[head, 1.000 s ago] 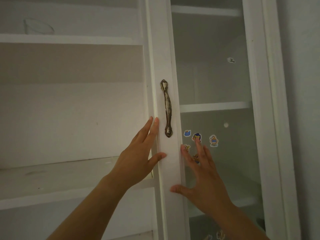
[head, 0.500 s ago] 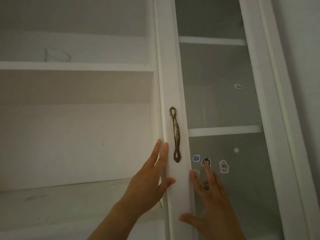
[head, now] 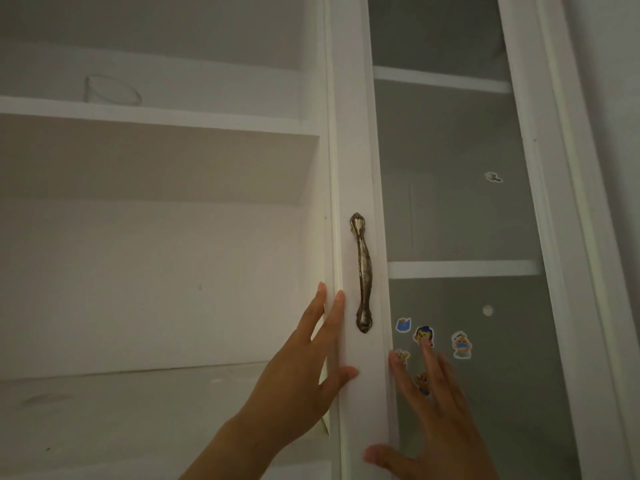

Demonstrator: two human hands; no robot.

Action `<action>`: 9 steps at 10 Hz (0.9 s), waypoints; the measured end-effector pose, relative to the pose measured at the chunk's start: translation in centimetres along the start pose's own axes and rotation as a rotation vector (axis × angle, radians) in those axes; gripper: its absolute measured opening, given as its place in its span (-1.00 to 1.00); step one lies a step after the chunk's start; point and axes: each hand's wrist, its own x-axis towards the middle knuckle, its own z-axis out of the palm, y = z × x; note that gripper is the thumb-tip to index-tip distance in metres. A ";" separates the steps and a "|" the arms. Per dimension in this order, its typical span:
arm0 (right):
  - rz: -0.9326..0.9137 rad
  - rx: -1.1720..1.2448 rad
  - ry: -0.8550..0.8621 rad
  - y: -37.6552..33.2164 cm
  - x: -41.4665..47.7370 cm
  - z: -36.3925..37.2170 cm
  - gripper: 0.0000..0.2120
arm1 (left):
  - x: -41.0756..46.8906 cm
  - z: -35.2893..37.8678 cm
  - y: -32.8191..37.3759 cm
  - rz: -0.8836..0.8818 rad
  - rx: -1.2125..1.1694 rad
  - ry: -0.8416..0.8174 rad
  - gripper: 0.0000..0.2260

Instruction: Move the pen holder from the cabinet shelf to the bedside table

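Right hand (head: 436, 420) partly covers two stickers (head: 423, 382).

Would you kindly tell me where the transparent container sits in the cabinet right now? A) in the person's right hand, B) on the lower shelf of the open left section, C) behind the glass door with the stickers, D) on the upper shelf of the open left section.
D: the transparent container stands on the upper shelf of the open left section, above both empty hands.

View tilted upward, clear pen holder (head: 112, 91) on upper shelf (head: 156, 116) lower in frame (hands too)
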 end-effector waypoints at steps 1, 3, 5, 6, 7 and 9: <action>0.019 0.044 0.041 -0.4 -0.4 -0.4 0.01 | -0.2 -0.1 0.2 0.008 -0.021 0.007 -0.23; 0.075 0.023 -0.032 -1.2 -1.5 -0.7 -0.02 | -0.4 -0.4 0.5 0.026 -0.020 0.040 -0.19; 0.096 -0.012 -0.054 -1.8 -1.6 -1.8 -0.03 | -0.5 -0.8 1.0 0.012 0.017 0.042 -0.20; 0.078 0.059 -0.019 -1.8 -1.7 -2.4 -0.15 | -0.6 -0.9 1.1 -0.004 0.033 0.038 -0.22; 0.088 0.101 -0.009 -1.9 -1.6 -3.7 -0.26 | -1.0 -1.1 1.1 -0.016 0.074 0.040 -0.29; 0.130 0.201 -0.004 -2.7 -2.2 -7.2 -0.35 | -2.6 -2.5 2.6 -0.034 0.172 0.092 -0.41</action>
